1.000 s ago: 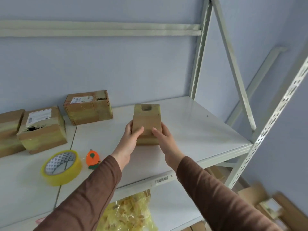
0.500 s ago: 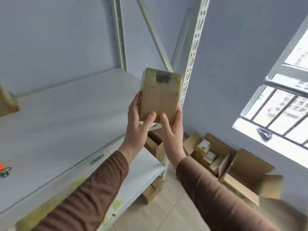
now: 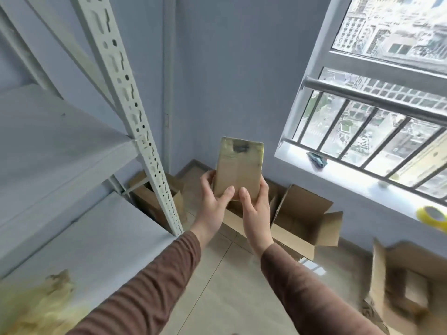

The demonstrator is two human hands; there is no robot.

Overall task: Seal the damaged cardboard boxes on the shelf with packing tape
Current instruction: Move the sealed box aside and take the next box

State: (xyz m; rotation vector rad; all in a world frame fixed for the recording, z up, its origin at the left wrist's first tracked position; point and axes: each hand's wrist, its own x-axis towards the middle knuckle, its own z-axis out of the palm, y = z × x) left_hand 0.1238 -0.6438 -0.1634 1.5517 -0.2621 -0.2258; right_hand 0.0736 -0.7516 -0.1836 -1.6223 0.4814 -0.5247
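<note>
At the centre of the frame, a small cardboard box [image 3: 238,169] is held up in the air by both hands, clear of the shelf [image 3: 60,141] that fills the left side. The box is a flat brown slab standing on end, its face glossy with yellowish tape wrapped over it, and a dark ragged patch shows near its top edge beneath the tape. The left hand [image 3: 212,201] grips the lower left edge, thumb laid across the front face and fingers curled behind. The right hand [image 3: 256,209] grips the lower right edge the same way, thumb on the front beside the other thumb. Both sleeves are brown. Below the box, open cartons [image 3: 304,221] lie on the floor, and a yellow tape roll [image 3: 433,217] sits on the windowsill [image 3: 350,182] at the right edge
</note>
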